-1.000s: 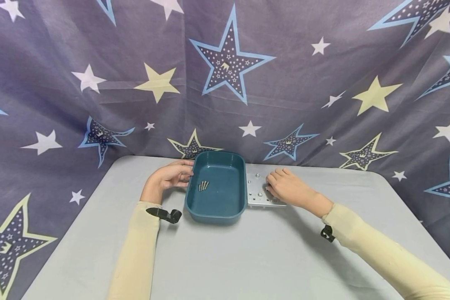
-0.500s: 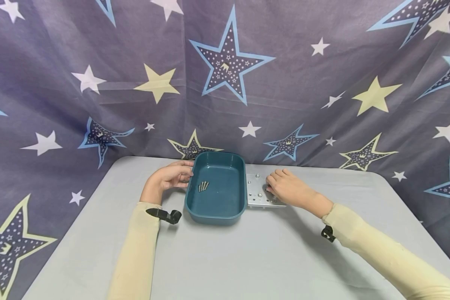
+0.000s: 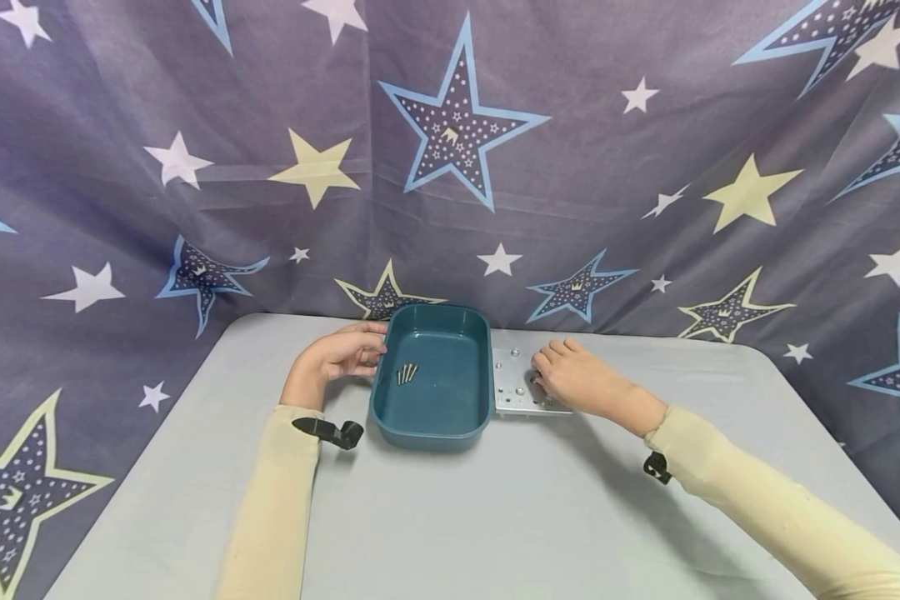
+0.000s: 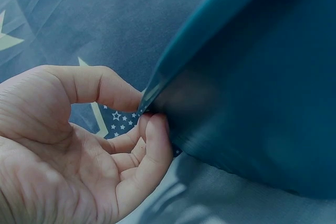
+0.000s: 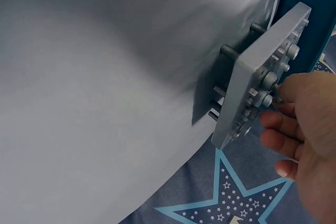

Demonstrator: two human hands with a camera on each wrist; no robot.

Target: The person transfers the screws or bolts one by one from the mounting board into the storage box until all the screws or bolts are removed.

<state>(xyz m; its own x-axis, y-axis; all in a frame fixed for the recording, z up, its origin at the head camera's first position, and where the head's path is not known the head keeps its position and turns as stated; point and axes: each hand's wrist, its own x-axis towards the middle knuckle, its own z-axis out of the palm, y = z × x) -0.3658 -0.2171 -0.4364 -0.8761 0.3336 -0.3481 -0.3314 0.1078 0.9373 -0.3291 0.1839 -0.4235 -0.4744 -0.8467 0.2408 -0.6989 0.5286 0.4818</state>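
A dark teal bin (image 3: 438, 392) stands on the table. My left hand (image 3: 348, 352) holds its left side; in the left wrist view the thumb and curled fingers meet at the bin's edge (image 4: 210, 103). Directly right of the bin lies a silver metal plate (image 3: 512, 379) fitted with several bolts and pins. Over that plate is my right hand (image 3: 577, 375), its thumb and forefinger pinching a small bolt (image 5: 278, 96) at the plate's face; the fingers partly cover it. Threaded shanks (image 5: 229, 52) stick out from the plate's underside.
Several thin screws (image 3: 407, 372) lie together inside the bin, toward its left wall. The light grey tabletop (image 3: 450, 517) extends toward me. A star-patterned curtain (image 3: 450, 233) hangs right behind the table's far edge.
The right fingertips shift very slightly at the bolt over the plate. The left hand, the bin and the plate stay where they were.
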